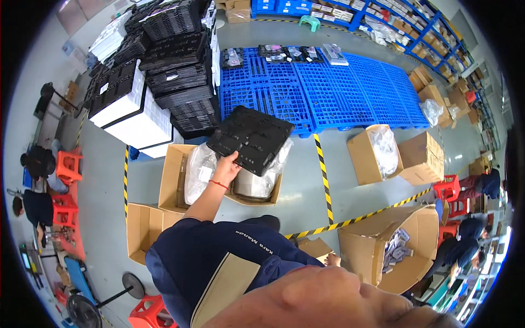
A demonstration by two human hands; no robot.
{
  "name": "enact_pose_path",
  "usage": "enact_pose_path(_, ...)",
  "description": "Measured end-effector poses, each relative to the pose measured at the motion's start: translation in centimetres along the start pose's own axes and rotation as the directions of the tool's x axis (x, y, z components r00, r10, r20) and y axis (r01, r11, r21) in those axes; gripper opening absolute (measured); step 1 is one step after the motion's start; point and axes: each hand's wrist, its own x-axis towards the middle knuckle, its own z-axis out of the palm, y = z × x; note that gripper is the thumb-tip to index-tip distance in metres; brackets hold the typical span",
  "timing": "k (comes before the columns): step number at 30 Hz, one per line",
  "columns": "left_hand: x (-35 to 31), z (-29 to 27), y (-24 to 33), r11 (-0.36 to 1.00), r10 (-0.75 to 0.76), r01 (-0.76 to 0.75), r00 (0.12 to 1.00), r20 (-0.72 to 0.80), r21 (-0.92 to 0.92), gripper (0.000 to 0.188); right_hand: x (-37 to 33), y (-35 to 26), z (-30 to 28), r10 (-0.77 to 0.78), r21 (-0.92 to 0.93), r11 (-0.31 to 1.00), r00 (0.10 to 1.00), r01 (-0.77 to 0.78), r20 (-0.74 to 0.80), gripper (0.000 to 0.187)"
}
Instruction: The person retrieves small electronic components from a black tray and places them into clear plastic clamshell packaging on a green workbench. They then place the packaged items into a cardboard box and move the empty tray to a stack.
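Note:
My left hand point(227, 168) is closed on the near edge of a flat black plastic tray point(250, 138) with moulded recesses. It is held tilted above an open cardboard box point(174, 177). Inside that box, clear plastic bags point(199, 172) show around the tray, which hides part of them. A red cord circles my left wrist. My right hand point(332, 259) shows only in small part beyond my dark blue sleeve, close to a brown cardboard piece point(315, 249); its fingers are too hidden to read.
Tall stacks of black trays point(183, 82) and white trays point(136, 123) stand at left. Blue pallets point(339, 90) ahead carry several bagged items. Cardboard boxes point(421, 158) and a large open carton point(361, 240) sit at right. Striped tape point(324, 180) marks the floor. People work at both sides.

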Motion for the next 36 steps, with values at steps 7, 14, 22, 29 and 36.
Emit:
enact_pose_path(7, 4.3, 1.3, 8.0, 0.925, 0.366, -0.366, 0.930, -0.025, -0.099, 0.029, 4.9, -8.2, 7.6, -0.130, -0.085, 0.982, 0.925, 0.171, 0.358, 0.023)
enact_pose_path(14, 10.1, 2.5, 20.4, 0.679, 0.734, -0.700, 0.639, -0.231, 0.222, 0.028, 11.9, -20.7, 9.0, -0.281, -0.549, 0.572, 0.775, 0.609, 0.567, 0.028)
enact_pose_path(22, 18.0, 6.8, 32.1, 0.705, 0.622, -0.701, 0.541, -0.566, 0.105, 0.019, 34.6, -34.2, -7.4, -0.479, -0.582, -0.551, 0.345, 0.598, 0.807, 0.018)
enact_pose_path(29, 18.4, 8.3, 42.0, 0.292, 0.936, -0.396, 0.306, -0.175, 0.870, 0.039, 31.5, -43.5, 0.8, -0.601, -0.717, -0.048, 0.553, 0.695, 0.577, 0.027)
enact_pose_path(36, 26.3, 13.6, 16.1, 0.861, 0.431, -0.343, 0.883, -0.183, 0.376, 0.047, 24.8, -45.6, 5.0, -0.452, -0.687, 0.387, 0.776, 0.615, 0.440, 0.035)
